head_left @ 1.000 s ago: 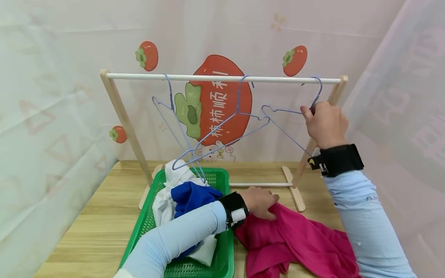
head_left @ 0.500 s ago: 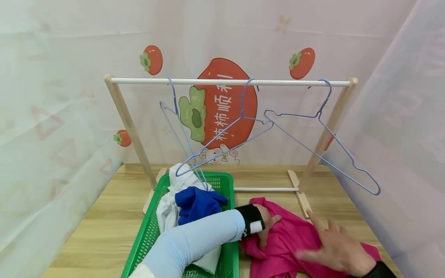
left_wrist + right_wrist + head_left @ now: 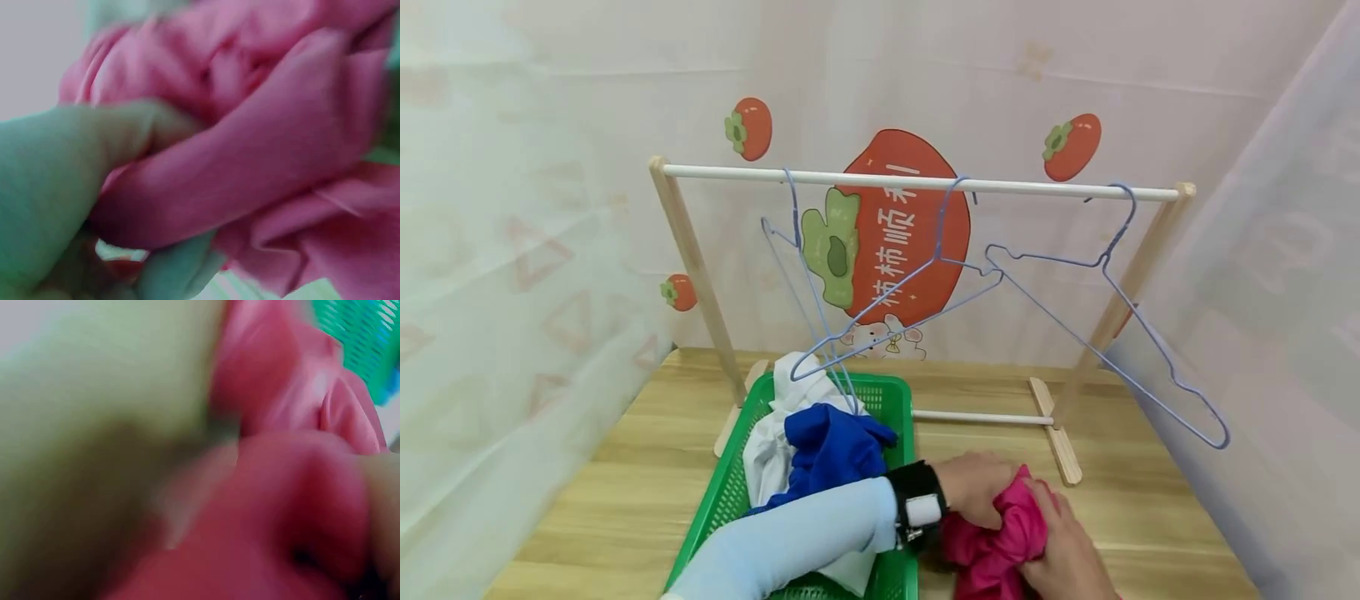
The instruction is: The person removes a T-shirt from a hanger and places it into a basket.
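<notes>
A bunched pink garment [image 3: 1000, 542] lies on the table just right of the basket, its lower part cut off by the frame edge. My left hand [image 3: 976, 485] grips it from the left; in the left wrist view the thumb and fingers of that hand [image 3: 69, 169] go round a thick fold. From the right, my right hand [image 3: 1063, 546] holds the same bundle, fingers bent over the cloth. The right wrist view is blurred, with pink folds [image 3: 281, 500] filling much of it. Three blue wire hangers, left [image 3: 795, 218], middle [image 3: 938, 242] and right [image 3: 1105, 257], hang bare above.
The hangers hook over the white bar [image 3: 865, 179] of a wooden-sided rack [image 3: 700, 275]. A green basket [image 3: 904, 417] holds white cloth [image 3: 767, 450] and blue cloth [image 3: 835, 450]. The rack's low crossbar [image 3: 985, 417] runs behind the garment.
My right hand has let go of the right hanger and come down to the pink garment. The garment, spread out before, is now gathered between both hands. The view has shifted slightly.
</notes>
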`<state>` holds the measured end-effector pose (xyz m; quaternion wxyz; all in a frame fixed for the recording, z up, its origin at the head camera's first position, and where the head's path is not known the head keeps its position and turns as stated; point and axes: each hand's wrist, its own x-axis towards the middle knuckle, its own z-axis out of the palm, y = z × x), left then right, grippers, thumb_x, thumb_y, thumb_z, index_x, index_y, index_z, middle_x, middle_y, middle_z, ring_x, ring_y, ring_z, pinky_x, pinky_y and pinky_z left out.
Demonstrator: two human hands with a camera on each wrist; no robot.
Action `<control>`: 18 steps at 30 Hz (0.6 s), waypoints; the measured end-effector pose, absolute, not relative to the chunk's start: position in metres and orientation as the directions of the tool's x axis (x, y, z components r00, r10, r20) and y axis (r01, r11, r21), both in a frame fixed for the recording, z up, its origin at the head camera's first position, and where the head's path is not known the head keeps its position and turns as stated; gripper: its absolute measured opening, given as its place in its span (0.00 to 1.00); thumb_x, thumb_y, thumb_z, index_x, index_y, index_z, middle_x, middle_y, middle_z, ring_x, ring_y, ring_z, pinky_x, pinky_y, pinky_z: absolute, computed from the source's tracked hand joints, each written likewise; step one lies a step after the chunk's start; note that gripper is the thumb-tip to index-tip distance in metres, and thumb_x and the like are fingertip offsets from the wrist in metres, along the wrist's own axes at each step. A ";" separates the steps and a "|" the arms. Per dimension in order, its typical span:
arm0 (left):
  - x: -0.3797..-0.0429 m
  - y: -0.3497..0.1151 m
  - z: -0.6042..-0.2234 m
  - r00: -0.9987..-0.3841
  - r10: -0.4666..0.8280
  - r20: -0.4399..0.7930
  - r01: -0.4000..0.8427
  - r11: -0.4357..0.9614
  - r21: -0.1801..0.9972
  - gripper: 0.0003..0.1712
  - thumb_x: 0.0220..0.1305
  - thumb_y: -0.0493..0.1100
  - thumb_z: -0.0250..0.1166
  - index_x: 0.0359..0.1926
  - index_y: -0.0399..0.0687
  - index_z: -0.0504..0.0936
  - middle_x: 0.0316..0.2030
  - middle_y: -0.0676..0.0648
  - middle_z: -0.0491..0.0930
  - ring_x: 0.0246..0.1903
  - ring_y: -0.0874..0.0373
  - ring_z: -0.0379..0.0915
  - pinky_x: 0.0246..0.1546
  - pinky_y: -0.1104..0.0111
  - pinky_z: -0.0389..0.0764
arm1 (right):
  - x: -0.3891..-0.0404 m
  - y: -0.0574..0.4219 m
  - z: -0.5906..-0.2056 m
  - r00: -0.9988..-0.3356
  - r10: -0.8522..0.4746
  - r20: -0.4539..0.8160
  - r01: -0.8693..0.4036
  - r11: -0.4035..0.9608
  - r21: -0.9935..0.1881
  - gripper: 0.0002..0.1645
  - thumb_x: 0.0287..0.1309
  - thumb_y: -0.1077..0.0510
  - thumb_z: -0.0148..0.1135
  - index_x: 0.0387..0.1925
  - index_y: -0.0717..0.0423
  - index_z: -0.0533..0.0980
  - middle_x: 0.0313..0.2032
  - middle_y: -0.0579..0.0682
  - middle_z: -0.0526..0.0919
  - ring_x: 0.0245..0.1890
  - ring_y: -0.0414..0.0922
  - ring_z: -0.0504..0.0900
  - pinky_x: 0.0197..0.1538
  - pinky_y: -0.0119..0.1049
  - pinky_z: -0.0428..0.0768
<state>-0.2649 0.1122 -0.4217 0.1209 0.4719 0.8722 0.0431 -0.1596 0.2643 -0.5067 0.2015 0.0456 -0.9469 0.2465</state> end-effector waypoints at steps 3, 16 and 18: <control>-0.250 0.087 -0.405 -0.562 0.826 -0.048 0.772 0.544 0.329 0.39 0.61 0.50 0.76 0.70 0.48 0.70 0.53 0.50 0.83 0.48 0.66 0.79 0.43 0.78 0.78 | -0.161 0.259 -0.473 -0.801 -0.002 0.599 -0.287 0.879 -0.381 0.53 0.22 0.68 0.83 0.61 0.48 0.79 0.53 0.53 0.83 0.48 0.49 0.84 0.48 0.44 0.85; -0.191 -0.065 -0.329 -0.751 0.602 0.273 0.655 0.624 0.427 0.25 0.62 0.43 0.73 0.56 0.50 0.72 0.50 0.52 0.75 0.44 0.61 0.75 0.38 0.70 0.82 | -0.171 0.149 -0.370 -0.647 -0.348 0.679 -0.698 0.629 -0.343 0.52 0.40 0.60 0.88 0.69 0.43 0.73 0.62 0.53 0.75 0.58 0.48 0.82 0.51 0.43 0.89; -0.199 -0.092 -0.342 -0.762 0.617 0.197 0.636 0.657 0.405 0.31 0.63 0.47 0.74 0.63 0.48 0.72 0.56 0.50 0.76 0.50 0.57 0.76 0.43 0.64 0.84 | -0.176 0.141 -0.378 -0.724 -0.475 0.500 -0.678 0.622 -0.392 0.57 0.50 0.53 0.85 0.78 0.38 0.64 0.69 0.55 0.70 0.66 0.51 0.77 0.58 0.49 0.87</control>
